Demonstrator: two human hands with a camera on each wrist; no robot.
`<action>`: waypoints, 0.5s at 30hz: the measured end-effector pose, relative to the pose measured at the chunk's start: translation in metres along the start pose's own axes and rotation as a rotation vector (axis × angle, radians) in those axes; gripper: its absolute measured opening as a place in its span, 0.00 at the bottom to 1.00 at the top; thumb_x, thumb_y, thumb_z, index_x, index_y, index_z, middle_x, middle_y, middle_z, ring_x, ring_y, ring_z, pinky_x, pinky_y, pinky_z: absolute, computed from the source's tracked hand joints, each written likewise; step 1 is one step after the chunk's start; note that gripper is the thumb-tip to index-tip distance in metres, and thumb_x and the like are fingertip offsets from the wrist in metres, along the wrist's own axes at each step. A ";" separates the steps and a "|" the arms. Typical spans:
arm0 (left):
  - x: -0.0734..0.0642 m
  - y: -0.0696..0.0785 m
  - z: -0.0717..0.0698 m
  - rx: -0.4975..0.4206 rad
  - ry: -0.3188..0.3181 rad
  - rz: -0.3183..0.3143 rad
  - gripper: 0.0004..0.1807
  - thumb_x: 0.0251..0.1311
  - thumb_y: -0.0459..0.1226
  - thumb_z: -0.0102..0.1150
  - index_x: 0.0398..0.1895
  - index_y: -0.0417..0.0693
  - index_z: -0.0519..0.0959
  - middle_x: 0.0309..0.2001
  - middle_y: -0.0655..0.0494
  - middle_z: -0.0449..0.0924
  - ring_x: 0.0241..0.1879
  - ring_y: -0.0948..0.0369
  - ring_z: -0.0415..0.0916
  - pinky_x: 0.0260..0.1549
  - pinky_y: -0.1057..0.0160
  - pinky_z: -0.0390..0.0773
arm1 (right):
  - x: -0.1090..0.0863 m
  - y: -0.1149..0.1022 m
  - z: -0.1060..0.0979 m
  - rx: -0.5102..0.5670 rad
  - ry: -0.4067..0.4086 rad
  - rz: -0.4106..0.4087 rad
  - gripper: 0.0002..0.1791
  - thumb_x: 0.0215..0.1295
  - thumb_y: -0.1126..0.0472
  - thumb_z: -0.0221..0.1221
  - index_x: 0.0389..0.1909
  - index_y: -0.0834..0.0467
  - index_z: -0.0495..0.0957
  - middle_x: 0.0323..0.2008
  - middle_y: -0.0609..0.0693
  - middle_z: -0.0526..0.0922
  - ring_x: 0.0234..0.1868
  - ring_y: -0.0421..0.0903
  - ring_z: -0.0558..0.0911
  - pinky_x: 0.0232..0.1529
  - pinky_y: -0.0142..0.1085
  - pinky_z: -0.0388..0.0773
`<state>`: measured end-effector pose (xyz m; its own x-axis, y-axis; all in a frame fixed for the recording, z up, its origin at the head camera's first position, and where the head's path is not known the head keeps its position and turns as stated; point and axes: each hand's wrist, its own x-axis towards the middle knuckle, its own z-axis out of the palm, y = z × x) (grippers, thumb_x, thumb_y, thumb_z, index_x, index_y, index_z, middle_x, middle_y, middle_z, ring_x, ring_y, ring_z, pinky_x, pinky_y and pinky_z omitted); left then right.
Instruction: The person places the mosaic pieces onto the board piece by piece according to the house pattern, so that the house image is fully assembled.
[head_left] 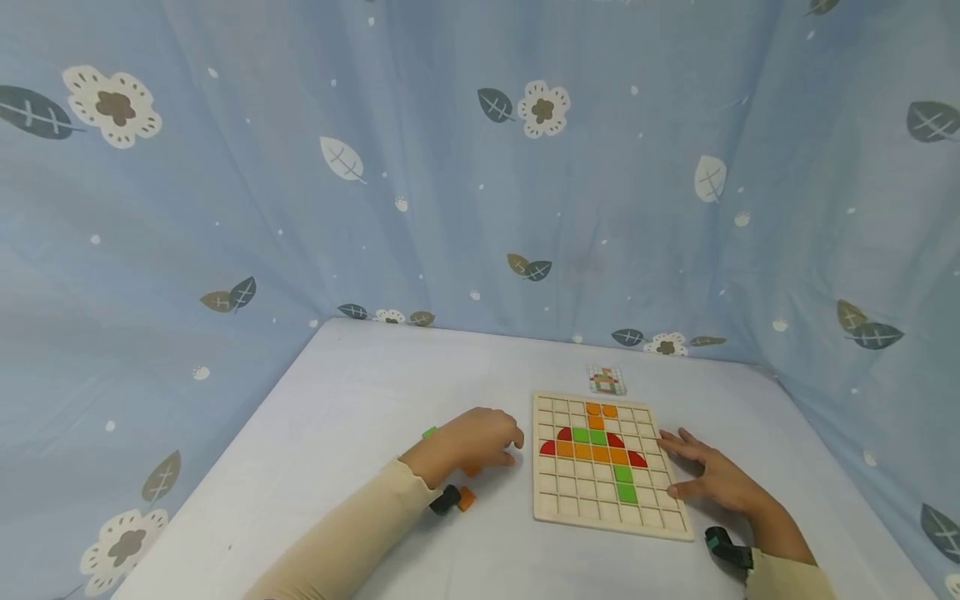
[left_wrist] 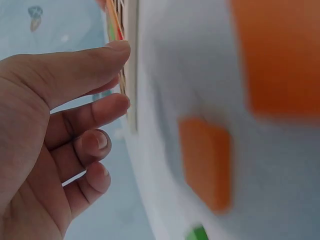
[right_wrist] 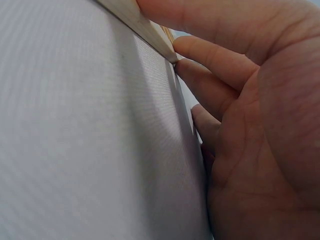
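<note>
A blue printed curtain [head_left: 420,233] closes in the white table [head_left: 420,375] from nine o'clock through twelve to three. On it the pale grid board [head_left: 549,504] lies flat, roughly square, with no clear long axis. It sits at three o'clock from the left hand [head_left: 477,437], just apart, and at nine from the right hand [head_left: 705,475], the nearer one, whose outstretched fingers touch its edge. The left hand's fingers curve loosely and I see nothing in them. A picture card [head_left: 606,381] lies past the board at twelve, an orange block [head_left: 467,498] at six from the left hand.
</note>
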<state>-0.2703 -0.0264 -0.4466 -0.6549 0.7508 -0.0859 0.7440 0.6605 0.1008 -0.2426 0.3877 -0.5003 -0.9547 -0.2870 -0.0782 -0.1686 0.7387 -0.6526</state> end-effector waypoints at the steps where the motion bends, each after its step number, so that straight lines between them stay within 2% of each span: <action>1: -0.003 -0.003 0.001 -0.007 0.000 -0.012 0.12 0.58 0.47 0.68 0.44 0.58 0.85 0.36 0.69 0.79 0.34 0.71 0.72 0.37 0.69 0.74 | 0.000 0.000 0.001 0.002 0.001 0.006 0.50 0.40 0.51 0.76 0.67 0.64 0.68 0.71 0.70 0.51 0.70 0.74 0.44 0.56 0.75 0.43; 10: -0.023 -0.036 0.006 -0.041 0.007 -0.093 0.11 0.60 0.44 0.66 0.45 0.57 0.85 0.36 0.67 0.78 0.34 0.68 0.72 0.38 0.65 0.75 | 0.000 0.003 0.002 -0.009 0.006 0.010 0.51 0.40 0.49 0.76 0.67 0.63 0.68 0.71 0.69 0.52 0.70 0.74 0.44 0.56 0.75 0.43; 15: -0.035 -0.054 0.011 -0.025 0.035 -0.076 0.11 0.59 0.42 0.66 0.44 0.54 0.86 0.36 0.66 0.80 0.34 0.68 0.73 0.38 0.64 0.76 | 0.001 0.000 0.002 -0.009 0.008 0.000 0.50 0.41 0.51 0.76 0.67 0.63 0.68 0.71 0.69 0.52 0.70 0.74 0.44 0.56 0.75 0.43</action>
<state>-0.2861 -0.0878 -0.4595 -0.7137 0.6979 -0.0599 0.6890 0.7148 0.1197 -0.2429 0.3865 -0.5022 -0.9566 -0.2822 -0.0723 -0.1708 0.7442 -0.6457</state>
